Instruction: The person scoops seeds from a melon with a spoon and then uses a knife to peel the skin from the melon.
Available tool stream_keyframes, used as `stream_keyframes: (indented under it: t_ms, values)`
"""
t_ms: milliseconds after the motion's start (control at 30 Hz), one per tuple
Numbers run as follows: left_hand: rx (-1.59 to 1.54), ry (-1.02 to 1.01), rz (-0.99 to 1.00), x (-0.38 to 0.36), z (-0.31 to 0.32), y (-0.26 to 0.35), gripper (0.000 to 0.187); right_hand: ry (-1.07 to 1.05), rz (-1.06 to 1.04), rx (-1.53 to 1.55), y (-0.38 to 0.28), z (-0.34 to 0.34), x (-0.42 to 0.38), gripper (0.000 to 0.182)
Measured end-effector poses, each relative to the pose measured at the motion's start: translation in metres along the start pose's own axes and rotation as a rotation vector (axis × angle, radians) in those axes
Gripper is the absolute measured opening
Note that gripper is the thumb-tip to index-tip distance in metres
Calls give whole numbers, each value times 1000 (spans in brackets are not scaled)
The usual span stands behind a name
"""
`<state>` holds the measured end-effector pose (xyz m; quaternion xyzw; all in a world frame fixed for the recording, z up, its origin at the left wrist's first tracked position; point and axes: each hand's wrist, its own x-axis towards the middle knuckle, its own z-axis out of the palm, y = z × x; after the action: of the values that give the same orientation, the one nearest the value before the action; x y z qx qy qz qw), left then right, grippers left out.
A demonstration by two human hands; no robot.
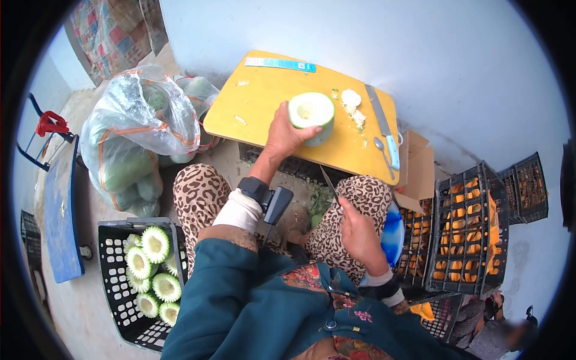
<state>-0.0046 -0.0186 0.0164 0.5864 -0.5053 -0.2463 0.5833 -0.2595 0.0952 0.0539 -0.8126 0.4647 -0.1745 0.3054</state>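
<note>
My left hand is wrapped round the near left side of a cut winter melon piece, which stands upright at the front edge of the yellow table. Its pale cut face points up, with a hollow in the middle. Over my right knee, my right hand is closed on a thin-bladed knife, its tip pointing up toward the table and apart from the melon. The knife's handle is mostly hidden in my fingers.
A large knife, a spoon, pale scraps and a blue-white strip lie on the table. Left are bagged melons and a black crate of scalloped melon pieces. Stacked crates and a person are right.
</note>
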Motion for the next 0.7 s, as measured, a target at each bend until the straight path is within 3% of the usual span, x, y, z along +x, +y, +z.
stream_keyframes:
  t_ms: [33,200,367,700]
  values:
    - [-101,-29,-93,3,-4,0,92,45,7,26,6,4,-5,43]
    - [-242,-127,-116,2,-9,-5,105,312,-93,128,-6,-5,17,46]
    - [-125,-165,-54,-2,-11,-3,110,313,-146,247,-16,1,48,42]
    - [-119,-217,-33,1,-8,-2,114,284,-118,162,-19,11,56,44]
